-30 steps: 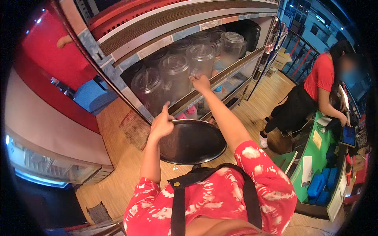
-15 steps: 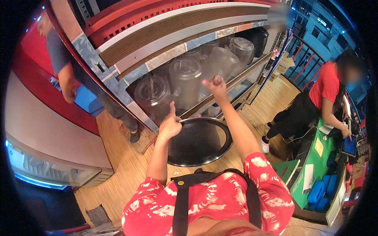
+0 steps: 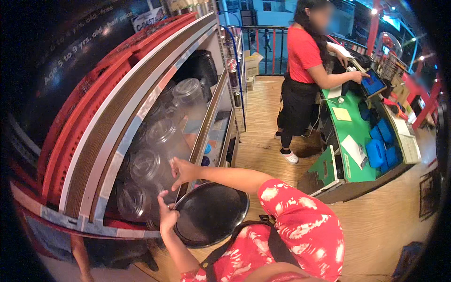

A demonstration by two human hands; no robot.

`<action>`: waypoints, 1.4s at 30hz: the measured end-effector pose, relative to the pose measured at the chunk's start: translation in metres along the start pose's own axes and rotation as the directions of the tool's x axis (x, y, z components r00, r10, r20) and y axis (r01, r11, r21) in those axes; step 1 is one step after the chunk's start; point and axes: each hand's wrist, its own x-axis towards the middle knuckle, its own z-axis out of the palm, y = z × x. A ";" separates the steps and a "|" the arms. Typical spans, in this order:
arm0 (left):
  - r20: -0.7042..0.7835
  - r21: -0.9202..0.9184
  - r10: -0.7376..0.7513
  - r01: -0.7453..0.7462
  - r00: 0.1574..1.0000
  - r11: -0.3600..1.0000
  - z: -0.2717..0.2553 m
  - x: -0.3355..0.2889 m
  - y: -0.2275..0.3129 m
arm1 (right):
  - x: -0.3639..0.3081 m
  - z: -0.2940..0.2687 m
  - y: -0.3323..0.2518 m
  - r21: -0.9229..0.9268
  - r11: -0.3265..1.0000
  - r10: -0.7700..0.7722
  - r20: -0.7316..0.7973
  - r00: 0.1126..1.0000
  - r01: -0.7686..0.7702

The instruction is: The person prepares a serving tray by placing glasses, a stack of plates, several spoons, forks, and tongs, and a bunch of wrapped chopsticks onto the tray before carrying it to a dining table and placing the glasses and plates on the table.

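My left hand point(image 3: 168, 217) grips the left rim of a round black tray point(image 3: 211, 214), with a finger pointing up past the edge. The tray is in front of my apron, just off the shelf. My right hand point(image 3: 186, 172) reaches across above the tray, thumb and finger apart, beside a clear lidded pitcher point(image 3: 146, 165). Whether its fingertips touch that pitcher, I cannot tell. More clear pitchers stand on the same shelf: one nearest the corner point(image 3: 133, 201), another behind point(image 3: 163, 133), and one farther back point(image 3: 189, 92).
A tile-edged shelf unit point(image 3: 105, 155) with red crates point(image 3: 87, 136) on top runs along the left. To the right, a person in a red shirt point(image 3: 300, 54) touches a tablet point(image 3: 374, 83) at a green counter point(image 3: 345, 120) holding blue containers point(image 3: 376, 152). Another person's arm point(image 3: 81, 256) shows at lower left.
My view has swung right, so the shelf now lies to the left and the counter nearer the middle. My right hand's fingers have spread apart near the pitchers. The tray stays at my left hand.
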 end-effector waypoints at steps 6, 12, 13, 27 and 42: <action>0.055 -0.022 0.025 -0.024 0.998 0.999 0.012 0.011 0.014 | 0.011 -0.012 0.010 0.407 0.899 0.097 0.173 0.980 -0.160; 0.013 0.056 0.084 -0.084 0.996 0.995 0.008 0.003 0.017 | 0.004 0.006 -0.028 0.461 0.883 -0.026 0.227 0.974 -0.084; 0.048 0.008 0.110 -0.111 0.993 0.994 0.020 0.002 0.016 | -0.002 -0.010 -0.023 0.482 0.872 -0.054 0.274 0.960 -0.088; -0.011 0.366 0.073 -0.064 0.997 0.928 0.258 -0.067 0.113 | -0.131 -0.217 0.061 0.386 0.803 0.406 0.205 0.891 -0.455; -0.326 0.254 -0.157 0.246 0.932 0.936 0.251 -0.197 0.078 | -0.100 -0.182 0.085 0.314 0.948 0.119 -0.234 0.965 -0.041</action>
